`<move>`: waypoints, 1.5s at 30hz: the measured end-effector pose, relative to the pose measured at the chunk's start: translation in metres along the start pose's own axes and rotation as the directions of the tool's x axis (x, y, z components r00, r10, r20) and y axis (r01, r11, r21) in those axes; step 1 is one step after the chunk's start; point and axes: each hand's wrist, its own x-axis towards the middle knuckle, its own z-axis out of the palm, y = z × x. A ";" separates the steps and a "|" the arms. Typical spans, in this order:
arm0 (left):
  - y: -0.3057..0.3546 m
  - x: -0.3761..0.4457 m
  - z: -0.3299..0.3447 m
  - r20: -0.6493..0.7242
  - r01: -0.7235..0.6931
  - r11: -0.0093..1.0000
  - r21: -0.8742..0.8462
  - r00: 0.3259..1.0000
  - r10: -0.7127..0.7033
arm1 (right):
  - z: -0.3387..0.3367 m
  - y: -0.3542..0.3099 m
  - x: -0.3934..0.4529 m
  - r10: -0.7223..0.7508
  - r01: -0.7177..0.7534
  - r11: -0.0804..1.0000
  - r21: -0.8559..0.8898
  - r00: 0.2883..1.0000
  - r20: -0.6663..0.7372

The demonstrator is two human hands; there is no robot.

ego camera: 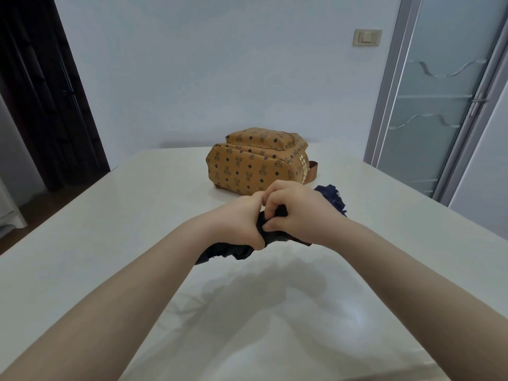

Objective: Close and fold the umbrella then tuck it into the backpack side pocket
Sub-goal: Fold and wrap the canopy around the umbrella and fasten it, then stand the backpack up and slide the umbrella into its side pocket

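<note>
The dark blue umbrella is folded up small and held just above the white table, close in front of the person. Its long side runs slanted, from low on the left near the person to higher on the right and farther away. One bunchy end sticks out below the left hand, and the other ruffled end pokes out past the right hand, toward the backpack. Both hands are curled tight around the middle of the umbrella, squeezing the cloth. The hands touch each other, thumb side to thumb side, with the knuckles up. The fingers of the right hand pinch a bit of dark cloth between them. Both bare arms reach straight out from the bottom corners and meet in the middle. The brown backpack with little bear pictures lies on the table just behind the hands, not touching them. Its gold studs face right.
</note>
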 end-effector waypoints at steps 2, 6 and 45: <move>0.001 -0.002 -0.001 -0.018 -0.002 1.000 -0.010 1.000 0.002 | -0.001 0.002 0.004 0.097 -0.095 0.995 -0.029 0.991 0.087; 0.006 0.000 0.002 -0.026 -0.052 0.981 0.184 0.998 0.057 | -0.003 0.001 0.010 0.255 -0.240 0.967 -0.087 0.923 0.287; -0.122 0.211 -0.104 -0.473 0.469 0.856 -0.214 0.717 -0.512 | -0.019 0.221 0.153 0.619 -0.245 0.057 0.968 0.769 0.158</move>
